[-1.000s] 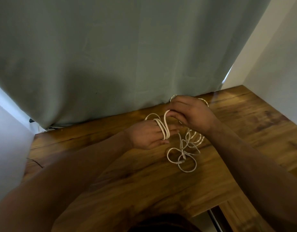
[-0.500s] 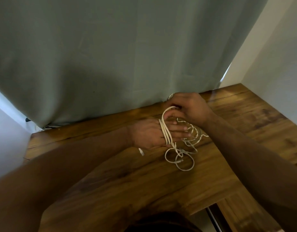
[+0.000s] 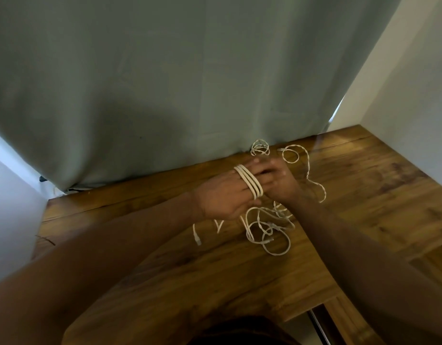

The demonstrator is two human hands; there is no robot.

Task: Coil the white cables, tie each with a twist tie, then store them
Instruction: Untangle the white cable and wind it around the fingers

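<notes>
Since a second ago your right hand (image 3: 277, 180) has slid behind the left hand (image 3: 230, 195), grip hidden, can't tell. The white cable (image 3: 248, 181) sits wrapped in three turns round your straight left fingers; its slack lies on the bench (image 3: 364, 207). It looks light, floppy and springy, so pinch across all the turns.

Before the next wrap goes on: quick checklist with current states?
1. Turns of white cable sit side by side round the left hand fingers: ok.
2. Right hand holds the running strand: cannot tell, blurred.
3. Loose tangle free of snags: not ok, loops cross.
4. Cable end lies on the table: ok.
5. Twist tie in sight: not ok, none seen.
6. Small coil by the curtain tied: cannot tell.
</notes>
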